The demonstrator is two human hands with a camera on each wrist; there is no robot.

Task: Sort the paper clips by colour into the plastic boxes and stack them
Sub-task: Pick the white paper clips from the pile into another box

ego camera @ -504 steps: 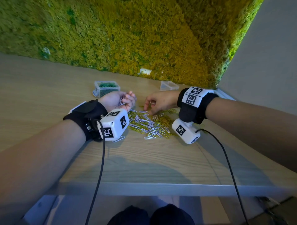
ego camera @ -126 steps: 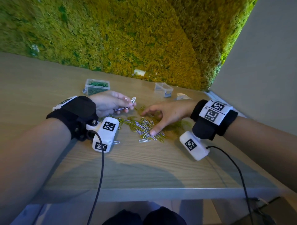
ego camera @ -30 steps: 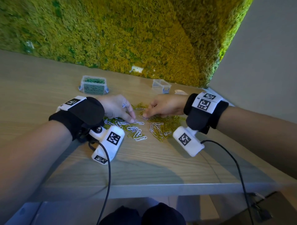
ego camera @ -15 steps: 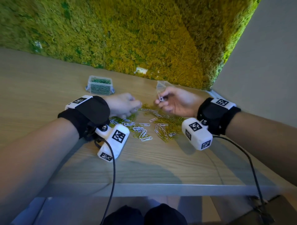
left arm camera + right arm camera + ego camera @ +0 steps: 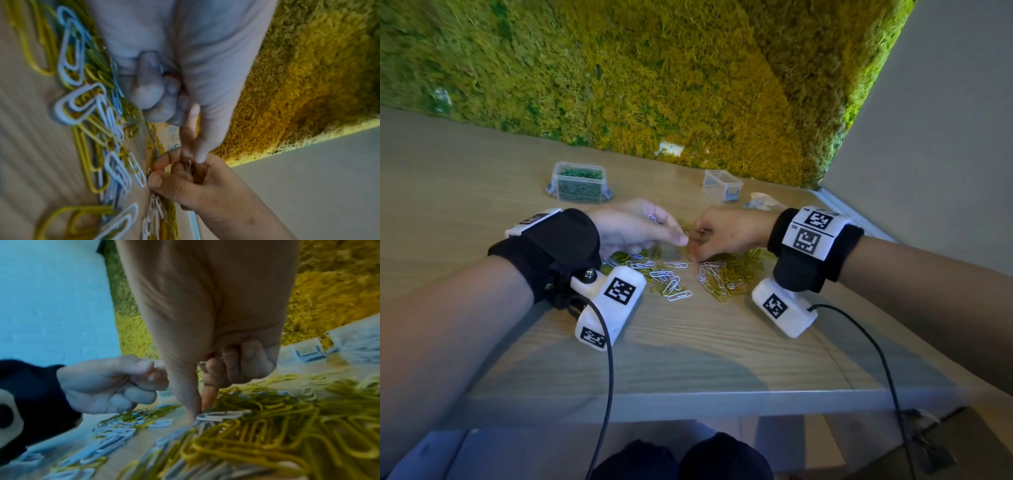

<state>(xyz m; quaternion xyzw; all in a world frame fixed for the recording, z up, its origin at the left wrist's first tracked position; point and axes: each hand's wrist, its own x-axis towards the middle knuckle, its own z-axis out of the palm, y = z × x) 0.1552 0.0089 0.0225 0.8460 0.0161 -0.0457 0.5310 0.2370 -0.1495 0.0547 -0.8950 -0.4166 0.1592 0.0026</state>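
White and yellow paper clips (image 5: 688, 277) lie mixed in a pile on the wooden table (image 5: 688, 359). My left hand (image 5: 681, 240) hovers over the pile's left side, its fingers curled round white clips (image 5: 652, 217), thumb and forefinger stretched toward the right hand. My right hand (image 5: 697, 246) meets it fingertip to fingertip. In the right wrist view its thumb and forefinger (image 5: 201, 407) press down on a white clip (image 5: 222, 414), and another white clip (image 5: 202, 364) sticks out of its curled fingers. A clear box of green clips (image 5: 578, 181) stands at the back left, an empty clear box (image 5: 722, 185) at the back right.
A loose clear lid (image 5: 763, 202) lies right of the empty box. A moss wall (image 5: 654, 85) closes the table's far side and a grey wall (image 5: 945, 137) its right. Camera cables (image 5: 606, 394) hang from both wrists over the front edge.
My right hand, raised with a white clip half a second ago, has dropped back to the pile beside the left hand. The left hand has barely moved.
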